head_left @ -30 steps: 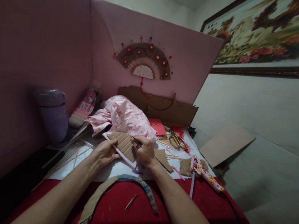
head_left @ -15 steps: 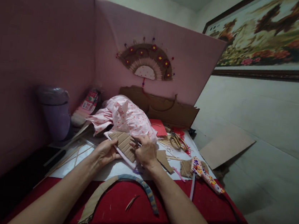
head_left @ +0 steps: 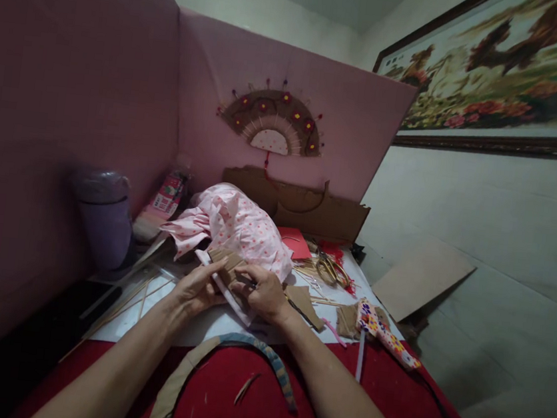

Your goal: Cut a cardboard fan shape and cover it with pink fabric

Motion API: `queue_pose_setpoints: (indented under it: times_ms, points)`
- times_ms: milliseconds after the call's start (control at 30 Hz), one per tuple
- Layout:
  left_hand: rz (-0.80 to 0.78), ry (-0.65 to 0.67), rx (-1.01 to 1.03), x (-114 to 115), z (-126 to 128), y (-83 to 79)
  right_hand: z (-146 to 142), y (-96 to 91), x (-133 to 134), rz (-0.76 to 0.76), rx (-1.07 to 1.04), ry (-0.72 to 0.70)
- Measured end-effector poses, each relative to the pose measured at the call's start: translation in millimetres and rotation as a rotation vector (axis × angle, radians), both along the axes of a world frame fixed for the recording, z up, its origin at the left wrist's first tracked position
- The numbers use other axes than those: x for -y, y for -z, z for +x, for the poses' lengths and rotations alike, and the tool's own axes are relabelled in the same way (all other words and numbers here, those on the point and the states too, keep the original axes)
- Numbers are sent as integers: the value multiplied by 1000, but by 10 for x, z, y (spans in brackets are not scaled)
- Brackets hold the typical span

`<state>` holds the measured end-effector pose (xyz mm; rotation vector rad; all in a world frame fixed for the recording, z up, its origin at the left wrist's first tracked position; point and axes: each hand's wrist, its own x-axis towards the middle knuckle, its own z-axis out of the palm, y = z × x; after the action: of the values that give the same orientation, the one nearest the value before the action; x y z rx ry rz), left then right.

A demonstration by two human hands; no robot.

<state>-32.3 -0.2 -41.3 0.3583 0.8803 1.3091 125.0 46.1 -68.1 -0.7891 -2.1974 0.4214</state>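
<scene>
A brown corrugated cardboard piece [head_left: 225,260] lies on a white sheet at the middle of the table. My left hand [head_left: 196,288] presses on its left edge with fingers spread. My right hand [head_left: 262,291] is closed around a thin dark pen or blade whose tip rests on the cardboard; the tool is mostly hidden by my fingers. Both hands touch the cardboard from the near side.
A pink dotted cloth [head_left: 236,224] is bunched behind the cardboard. Scissors [head_left: 328,266] and a flower-patterned glue gun [head_left: 385,332] lie at the right. A cardboard arc [head_left: 220,363] rests on the red tablecloth [head_left: 379,388]. A purple bin [head_left: 101,216] stands left, wooden sticks [head_left: 127,299] beside it.
My right hand has drawn the tool back toward me along the cardboard. My left hand slid up over the piece's left edge. The view shifted slightly.
</scene>
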Motion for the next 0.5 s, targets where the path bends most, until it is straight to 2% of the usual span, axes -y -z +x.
queue_pose_setpoints:
  times_ms: [133,367,433,500]
  points:
    - [17,-6,-124,29,40,-52,-2,-13,21,15,5,-21]
    - [-36,19,-125,2,17,22,-5,-47,73,38,64,-27]
    - [-26,40,-96,-1,-5,30,18,-98,67,26,-12,22]
    - [-10,51,-60,-1,-30,23,63,-151,26,-2,-177,147]
